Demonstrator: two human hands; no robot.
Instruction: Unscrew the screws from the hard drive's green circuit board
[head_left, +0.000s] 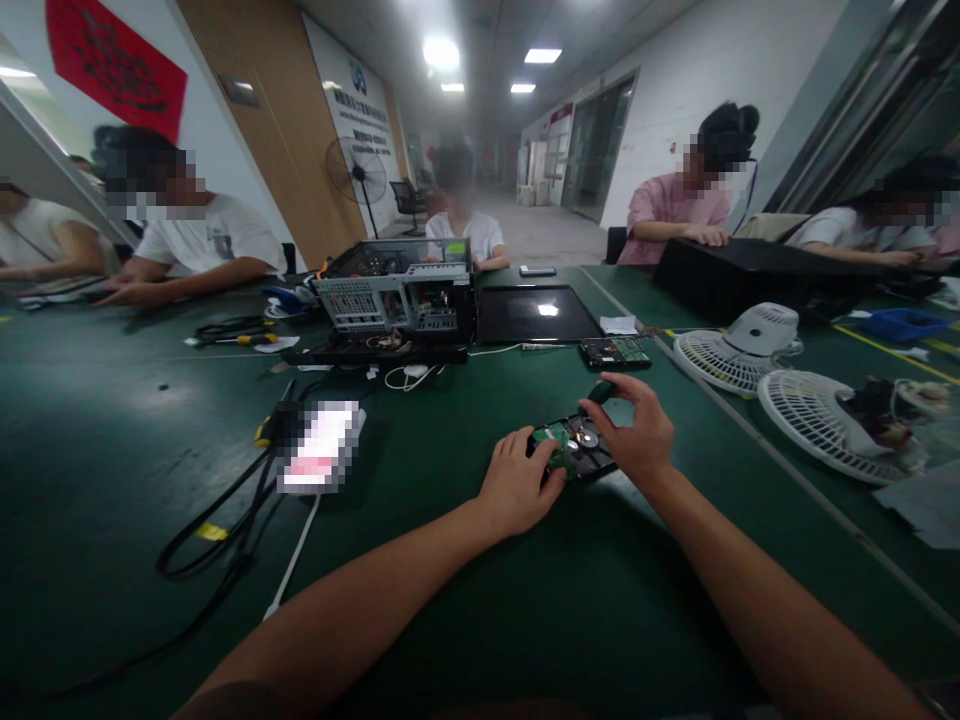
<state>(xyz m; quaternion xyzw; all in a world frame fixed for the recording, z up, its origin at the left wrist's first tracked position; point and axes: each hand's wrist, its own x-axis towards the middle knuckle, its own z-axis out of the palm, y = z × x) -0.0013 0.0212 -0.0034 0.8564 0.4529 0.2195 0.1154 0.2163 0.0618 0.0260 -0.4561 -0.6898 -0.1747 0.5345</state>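
Observation:
A hard drive [589, 455] lies on the green table in front of me, its green circuit board and metal underside facing up. My left hand [517, 485] grips its left end, with fingers on the far edge and thumb at the near edge. Over the drive's right half, my right hand [641, 430] pinches the dark handle of a screwdriver [599, 393]. The screwdriver's tip is too small to make out, so I cannot tell whether it touches a screw. A second hard drive [616, 352] rests farther back on the table.
An open computer case [397, 295] stands at the back beside a black panel [536, 313]. White fan parts [731, 350] lie right. At left are a lit phone [321, 447], its white cable [296, 555] and black cables [217, 520]. Several people sit around the table.

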